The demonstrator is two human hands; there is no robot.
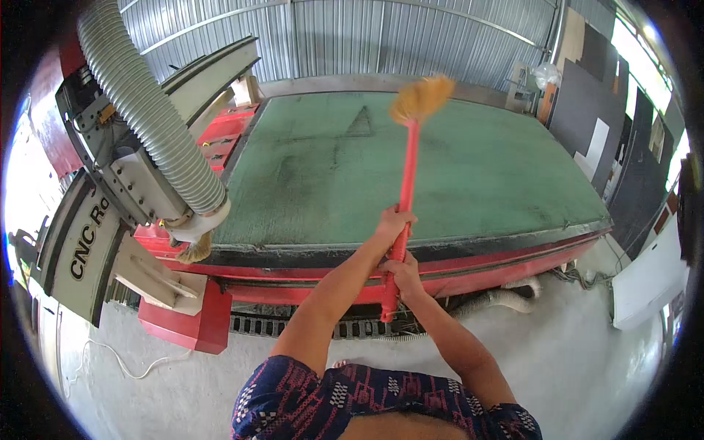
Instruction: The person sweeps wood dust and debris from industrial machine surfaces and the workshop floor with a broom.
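Patterned navy-and-red shirt (pixel 381 403) sits closest to us, at the bottom edge, with both bare forearms reaching forward from it.

We mark the left hand (pixel 394 220) as the upper grip: fingers clenched round the red handle (pixel 408 165) of a broom (pixel 411 139), knuckles to the camera. The right hand (pixel 402 275) is the lower grip, just under the left and nearly touching it, fingers also wrapped tight on the handle. A short stub of handle pokes out below the right hand.

We see the handle run up and away, nearly vertical in frame. The yellow bristle head (pixel 422 97) is over the far part of the green bed (pixel 506 169). We cannot tell if the bristles touch the bed.

The green bed is worn, with dark scuffs and a faint triangle mark. A red frame (pixel 513 265) edges it on the near side.

To the left we note a gantry (pixel 84 246) lettered "CNC Ro", a grey ribbed dust hose (pixel 147 110) curving down it, and a brush skirt (pixel 194 251) at the hose end, at the bed's near left corner.

Concrete floor (pixel 587 352) lies below, with a white cable (pixel 125 364) at left and a pale hose (pixel 506 297) under the frame. Corrugated metal wall (pixel 411 37) stands behind, and dark boards (pixel 587 110) lean at right.
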